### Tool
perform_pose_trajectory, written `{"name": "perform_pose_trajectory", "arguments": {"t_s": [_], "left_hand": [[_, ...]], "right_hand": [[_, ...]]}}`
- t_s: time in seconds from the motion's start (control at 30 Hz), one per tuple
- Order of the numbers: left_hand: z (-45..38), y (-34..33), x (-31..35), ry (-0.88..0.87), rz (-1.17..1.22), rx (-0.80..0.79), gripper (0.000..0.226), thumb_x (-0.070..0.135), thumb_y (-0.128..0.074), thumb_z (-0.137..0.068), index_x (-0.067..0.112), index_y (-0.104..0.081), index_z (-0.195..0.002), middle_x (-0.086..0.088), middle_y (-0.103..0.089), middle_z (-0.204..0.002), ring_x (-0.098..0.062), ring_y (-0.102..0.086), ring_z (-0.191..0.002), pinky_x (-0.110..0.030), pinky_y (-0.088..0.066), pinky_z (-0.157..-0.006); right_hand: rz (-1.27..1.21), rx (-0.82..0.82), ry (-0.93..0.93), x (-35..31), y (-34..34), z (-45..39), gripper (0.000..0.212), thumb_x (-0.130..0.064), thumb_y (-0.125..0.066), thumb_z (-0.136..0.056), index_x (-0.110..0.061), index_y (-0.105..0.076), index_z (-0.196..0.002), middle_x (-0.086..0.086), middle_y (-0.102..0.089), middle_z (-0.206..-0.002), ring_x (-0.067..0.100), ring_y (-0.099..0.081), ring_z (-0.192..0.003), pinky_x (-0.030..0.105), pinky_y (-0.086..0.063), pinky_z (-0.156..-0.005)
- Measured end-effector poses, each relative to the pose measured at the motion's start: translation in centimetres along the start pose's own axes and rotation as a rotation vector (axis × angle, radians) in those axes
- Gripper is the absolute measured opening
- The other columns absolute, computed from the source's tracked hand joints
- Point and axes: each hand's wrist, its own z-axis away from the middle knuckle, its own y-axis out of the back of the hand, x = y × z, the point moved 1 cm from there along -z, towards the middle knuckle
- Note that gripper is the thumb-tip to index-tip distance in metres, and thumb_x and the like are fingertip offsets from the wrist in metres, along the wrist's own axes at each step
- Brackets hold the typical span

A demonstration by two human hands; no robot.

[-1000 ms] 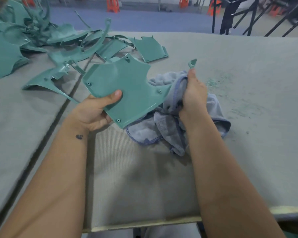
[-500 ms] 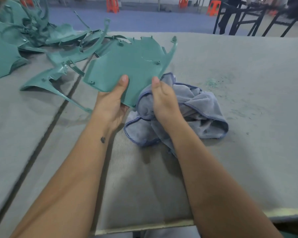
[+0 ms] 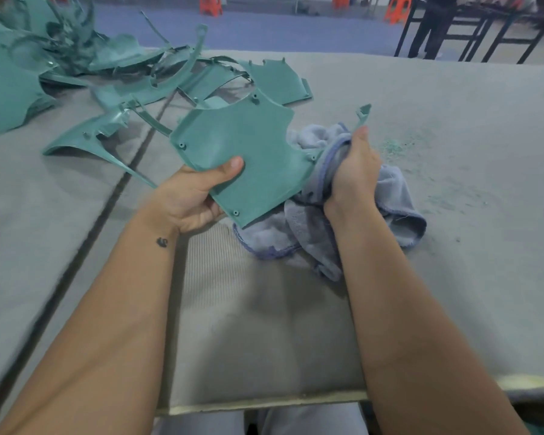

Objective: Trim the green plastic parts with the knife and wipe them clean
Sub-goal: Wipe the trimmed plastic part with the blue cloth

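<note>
Left hand [image 3: 195,196] grips green panel [image 3: 248,152] — tilted, spike up-right; right hand [image 3: 355,171] clutches cloth [image 3: 393,196].

Right hand [image 3: 354,174] fingers buried in the cloth [image 3: 393,196]. Left hand [image 3: 195,199] fingers hidden beneath the panel [image 3: 248,152]. Far-left pile [image 3: 10,80] cut off by the frame edge. Far standing person [image 3: 434,26] cropped above the legs. No knife visible.

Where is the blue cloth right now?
In the head view, the blue cloth is bunched in the right hand, right of centre on the grey table, pressed against the right edge of the green part the left hand holds.
</note>
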Motion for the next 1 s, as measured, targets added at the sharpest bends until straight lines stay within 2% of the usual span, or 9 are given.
{"name": "perform_pose_trajectory", "arguments": {"t_s": [0.13, 0.27, 0.37, 0.47, 0.6, 0.7, 0.8, 0.93, 1.0], "left_hand": [[0.7, 0.9, 0.5, 0.05, -0.015, -0.118, 0.062, 0.018, -0.098, -0.041, 0.013, -0.077, -0.099, -0.009, -0.074, -0.106, -0.024, -0.072, -0.096, -0.036, -0.06, -0.072], [1.3, 2.0, 1.1, 0.053, -0.082, -0.145, 0.065, 0.026, -0.1, -0.036, 0.017, -0.079, -0.097, -0.004, -0.075, -0.104, -0.02, -0.072, -0.095, -0.033, -0.06, -0.072], [1.6, 2.6, 1.5, 0.038, -0.088, -0.124, 0.064, 0.028, -0.1, -0.035, 0.019, -0.079, -0.095, -0.003, -0.076, -0.101, -0.018, -0.072, -0.093, -0.032, -0.06, -0.07], [1.0, 2.6, 1.2, 0.017, -0.052, -0.043, 0.049, 0.021, -0.09, -0.058, 0.019, -0.076, -0.104, -0.003, -0.075, -0.104, -0.019, -0.072, -0.096, -0.033, -0.06, -0.071], [-0.5, 0.2, 0.1, -0.09, -0.018, 0.177, 0.028, 0.011, -0.063, -0.082, 0.017, -0.067, -0.109, 0.002, -0.076, -0.097, -0.014, -0.072, -0.091, -0.028, -0.059, -0.068], [-1.6, -1.3, -0.5, -0.178, 0.063, 0.293, 0.017, 0.009, -0.058, -0.093, 0.013, -0.066, -0.107, -0.001, -0.076, -0.097, -0.017, -0.073, -0.09, -0.031, -0.059, -0.068], [-2.0, -1.6, -0.5, -0.169, 0.309, 0.325, 0.023, 0.009, -0.047, -0.099, 0.003, -0.06, -0.116, -0.011, -0.074, -0.101, -0.025, -0.071, -0.092, -0.039, -0.061, -0.075], [-1.6, -0.8, -0.2, -0.16, 0.543, 0.239, 0.036, 0.003, -0.032, -0.096, 0.005, -0.054, -0.124, -0.016, -0.066, -0.12, -0.03, -0.065, -0.105, -0.041, -0.057, -0.084], [-1.5, -0.7, -0.1, -0.151, 0.551, 0.211, 0.034, 0.004, -0.032, -0.097, 0.005, -0.056, -0.122, -0.015, -0.07, -0.112, -0.029, -0.068, -0.099, -0.04, -0.058, -0.081]], "right_hand": [[-0.024, 0.04, -0.03, -0.3, 0.4, -0.6, 0.034, -0.031, -0.045, -0.1, -0.013, -0.062, -0.078, 0.001, -0.065, -0.074, 0.017, -0.064, -0.066, 0.025, -0.052, -0.058], [0.122, 0.103, 0.001, -0.2, 0.8, -1.0, 0.036, -0.031, -0.05, -0.097, -0.011, -0.05, -0.067, -0.004, -0.051, -0.056, 0.012, -0.051, -0.047, 0.02, -0.043, -0.046], [0.048, 0.1, -0.051, -0.4, 1.0, -1.3, 0.037, -0.038, -0.046, -0.099, -0.011, -0.062, -0.08, 0.003, -0.067, -0.078, 0.021, -0.068, -0.073, 0.034, -0.058, -0.068], [0.004, 0.07, -0.045, -0.4, 1.1, -1.5, 0.043, -0.046, -0.042, -0.1, -0.012, -0.064, -0.083, 0.002, -0.071, -0.077, 0.022, -0.071, -0.075, 0.032, -0.058, -0.065], [0.498, -0.017, 0.257, 0.8, -0.1, -0.3, 0.045, -0.039, -0.042, -0.102, -0.01, -0.054, -0.068, -0.009, -0.051, -0.06, -0.004, -0.051, -0.056, 0.016, -0.042, -0.06], [0.73, -0.198, 0.46, 2.2, -0.7, 0.6, 0.054, -0.03, -0.046, -0.102, -0.017, -0.03, -0.052, -0.008, -0.029, -0.048, 0.006, -0.03, -0.042, 0.023, -0.024, -0.045], [0.9, -0.226, 0.587, 2.4, -0.8, 0.6, 0.051, -0.031, -0.055, -0.097, -0.018, -0.026, -0.058, -0.006, -0.03, -0.052, 0.009, -0.028, -0.046, 0.02, -0.026, -0.045], [0.729, -0.18, 0.518, 2.5, -0.5, 0.8, 0.029, -0.031, -0.066, -0.088, -0.018, -0.04, -0.092, -0.006, -0.045, -0.064, 0.003, -0.044, -0.053, 0.012, -0.036, -0.051], [0.643, -0.143, 0.517, 2.2, -0.3, 0.9, 0.029, -0.027, -0.065, -0.088, -0.018, -0.04, -0.099, -0.003, -0.046, -0.062, 0.008, -0.043, -0.052, 0.014, -0.035, -0.051]]}}
